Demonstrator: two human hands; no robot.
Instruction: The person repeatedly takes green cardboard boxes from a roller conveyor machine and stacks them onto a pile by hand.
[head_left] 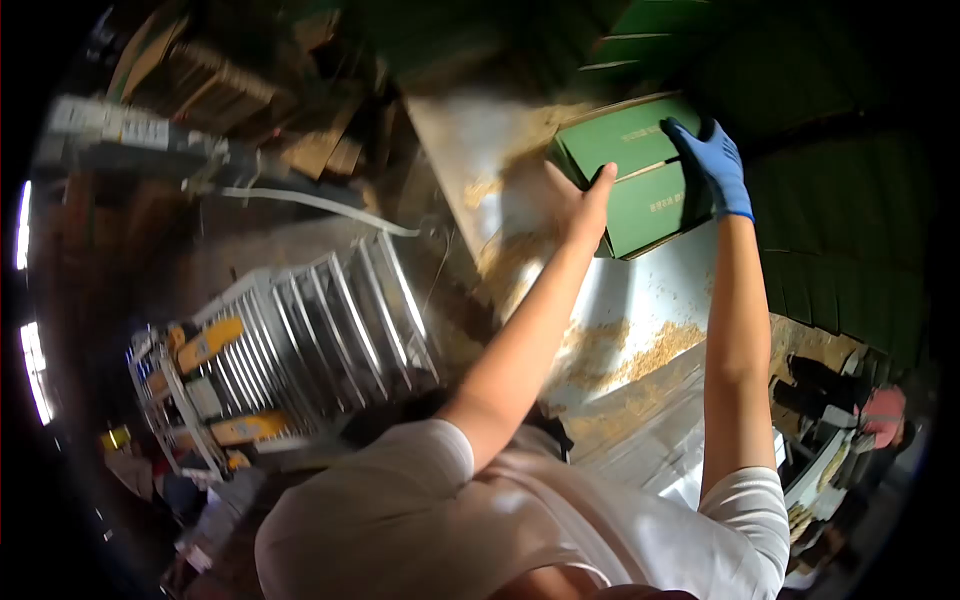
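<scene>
A green cardboard box (625, 145) with pale printing and a seam across its upper face is between my hands, tilted in view. My bare left hand (580, 208) grips its left side, with the thumb on the upper face and the other fingers blurred or hidden. On the right end is my right hand (718, 170) in a blue glove, thumb over the upper face and fingers around the edge. Beneath the box lies a pale, shiny surface (640, 300) scattered with yellowish crumbs. Whether the box rests on it, I cannot tell.
Dark green stacked boxes (840, 240) line the right side. A metal roller conveyor (320, 315) with orange-yellow parts stands at left. Cardboard pieces (215, 85) are piled at upper left. A person in a reddish top (882, 415) is at far right.
</scene>
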